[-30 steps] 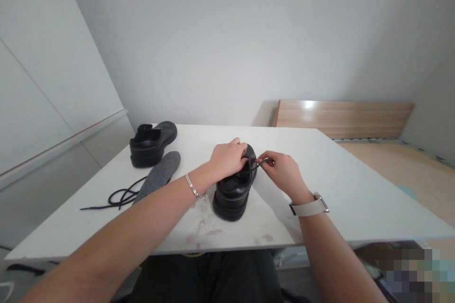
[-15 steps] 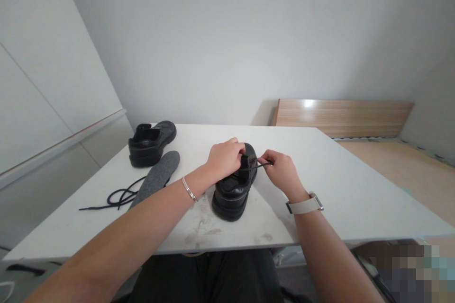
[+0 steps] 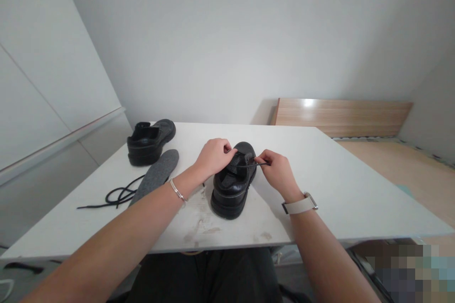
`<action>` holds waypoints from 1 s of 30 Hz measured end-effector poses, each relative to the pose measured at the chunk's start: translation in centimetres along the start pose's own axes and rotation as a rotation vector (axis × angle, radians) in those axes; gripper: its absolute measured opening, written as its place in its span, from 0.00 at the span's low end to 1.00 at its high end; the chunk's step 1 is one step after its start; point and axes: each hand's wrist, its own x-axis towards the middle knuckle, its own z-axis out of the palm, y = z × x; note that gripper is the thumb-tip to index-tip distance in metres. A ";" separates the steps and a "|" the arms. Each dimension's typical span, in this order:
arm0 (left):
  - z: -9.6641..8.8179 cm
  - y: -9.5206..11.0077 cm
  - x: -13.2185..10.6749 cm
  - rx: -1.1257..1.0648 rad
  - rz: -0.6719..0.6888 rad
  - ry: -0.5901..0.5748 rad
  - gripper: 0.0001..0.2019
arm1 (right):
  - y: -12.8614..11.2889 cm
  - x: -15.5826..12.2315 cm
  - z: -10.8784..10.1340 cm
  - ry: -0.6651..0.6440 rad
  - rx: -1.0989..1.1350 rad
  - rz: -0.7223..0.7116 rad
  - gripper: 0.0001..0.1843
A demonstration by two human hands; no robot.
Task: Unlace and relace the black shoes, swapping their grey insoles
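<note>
A black leather shoe (image 3: 232, 187) stands on the white table with its heel towards me and its toe pointing away. My right hand (image 3: 277, 170) is closed just right of the shoe, pinching a black shoelace (image 3: 245, 166) that runs across the tongue. At the upper left side of the shoe, my left hand (image 3: 215, 155) has its thumb and fingers pinched together by the eyelet edge; what lies between them is hidden. A short dark end shows beneath the left wrist.
Another black shoe (image 3: 145, 144) stands at the back left of the table (image 3: 305, 184). Near it lie a grey insole (image 3: 159, 170) and a loose black shoelace (image 3: 119, 197). Brownish marks stain the table's front. A wooden headboard (image 3: 341, 116) is at the back right.
My left hand has moved left, off the middle of the shoe to its left side, uncovering the tongue. My right hand still grips the lace, almost unmoved.
</note>
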 end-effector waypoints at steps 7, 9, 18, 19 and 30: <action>0.6 -0.1 0.0 -0.058 0.060 0.056 0.05 | 0.1 -0.2 0.1 0.021 0.015 -0.001 0.10; 0.5 -0.2 -0.1 -0.098 0.016 0.047 0.04 | 0.1 -0.2 0.2 0.016 0.024 -0.001 0.10; 1.0 -0.7 -0.1 -0.274 -0.031 0.110 0.06 | -0.1 -0.3 0.1 0.006 0.036 0.015 0.10; 1.1 -0.7 -0.1 -0.316 -0.060 0.105 0.06 | -0.1 -0.3 0.1 0.009 0.040 0.015 0.10; 0.9 -1.8 -0.4 -0.745 -0.265 -0.094 0.13 | 0.6 -0.2 0.7 -0.004 0.264 -0.001 0.15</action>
